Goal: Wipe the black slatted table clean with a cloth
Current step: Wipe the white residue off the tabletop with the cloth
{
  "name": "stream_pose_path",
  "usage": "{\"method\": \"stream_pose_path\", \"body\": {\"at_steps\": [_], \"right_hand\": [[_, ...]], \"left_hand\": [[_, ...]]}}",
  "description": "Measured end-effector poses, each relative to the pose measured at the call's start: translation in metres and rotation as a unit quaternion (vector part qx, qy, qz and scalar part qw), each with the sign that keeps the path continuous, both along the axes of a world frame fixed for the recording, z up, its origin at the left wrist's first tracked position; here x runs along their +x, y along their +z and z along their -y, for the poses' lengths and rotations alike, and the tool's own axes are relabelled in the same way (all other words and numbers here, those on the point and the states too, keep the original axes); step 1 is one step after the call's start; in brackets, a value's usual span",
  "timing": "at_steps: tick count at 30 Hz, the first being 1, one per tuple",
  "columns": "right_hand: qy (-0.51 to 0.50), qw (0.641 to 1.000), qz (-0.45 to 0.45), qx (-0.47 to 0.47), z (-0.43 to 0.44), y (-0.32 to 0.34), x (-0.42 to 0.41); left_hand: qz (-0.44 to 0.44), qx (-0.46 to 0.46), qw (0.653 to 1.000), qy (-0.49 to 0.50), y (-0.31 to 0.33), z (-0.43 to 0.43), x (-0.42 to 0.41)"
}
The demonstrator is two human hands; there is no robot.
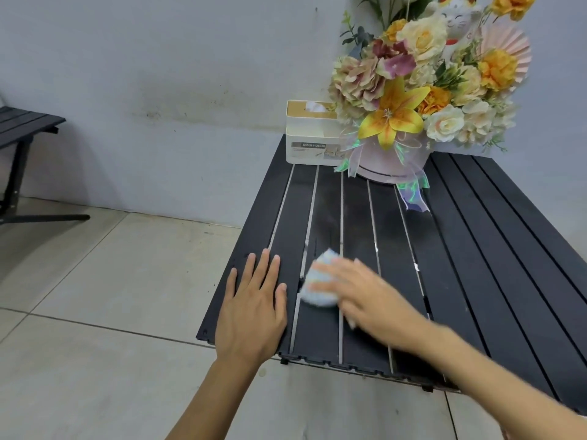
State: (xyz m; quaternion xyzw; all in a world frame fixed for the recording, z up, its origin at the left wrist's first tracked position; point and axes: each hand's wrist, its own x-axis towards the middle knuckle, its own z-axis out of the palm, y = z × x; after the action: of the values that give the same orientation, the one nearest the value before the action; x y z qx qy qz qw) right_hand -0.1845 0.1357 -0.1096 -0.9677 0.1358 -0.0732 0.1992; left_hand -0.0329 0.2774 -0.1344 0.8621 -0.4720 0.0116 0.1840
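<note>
Inventory, as I see it from the head view:

- Tissue box (306, 138): cream plastic, tan lid, label reads "TISSUE HOLDER". It sits at 11 o'clock on the tabletop (492, 281).
- Flower arrangement (413, 90): fabric blooms in a round pale box with iridescent ribbon, at 12 o'clock just beside the tissue box.
- Tabletop: black slats with bright gaps.
- Cloth (316, 298): pale, fluffy, bunched, at 7 o'clock near the front edge.
- Hands: left hand (254, 315) lies flat, fingers spread, at 8 o'clock. Right hand (365, 296), blurred, presses straight fingers on the cloth.
- Room: beige tiled floor (111, 281), scuffed grey wall (158, 74), second slatted piece (25, 122) at 9 o'clock.
</note>
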Motion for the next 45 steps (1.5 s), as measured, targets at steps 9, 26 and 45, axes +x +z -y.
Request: {"method": "stream_pose_path", "body": {"at_steps": [9, 26, 45], "right_hand": [[-0.227, 0.973, 0.018, -0.03, 0.062, -0.012, 0.088], [-0.31, 0.95, 0.04, -0.006, 0.087, -0.005, -0.076], [-0.432, 0.9, 0.026, -0.044, 0.174, -0.009, -0.09]], "left_hand": [[0.01, 0.002, 1.0, -0.006, 0.002, 0.001, -0.001], [0.013, 0.003, 1.0, -0.012, -0.001, 0.002, 0.002], [-0.061, 0.012, 0.977, -0.206, 0.025, 0.182, -0.074]]}}
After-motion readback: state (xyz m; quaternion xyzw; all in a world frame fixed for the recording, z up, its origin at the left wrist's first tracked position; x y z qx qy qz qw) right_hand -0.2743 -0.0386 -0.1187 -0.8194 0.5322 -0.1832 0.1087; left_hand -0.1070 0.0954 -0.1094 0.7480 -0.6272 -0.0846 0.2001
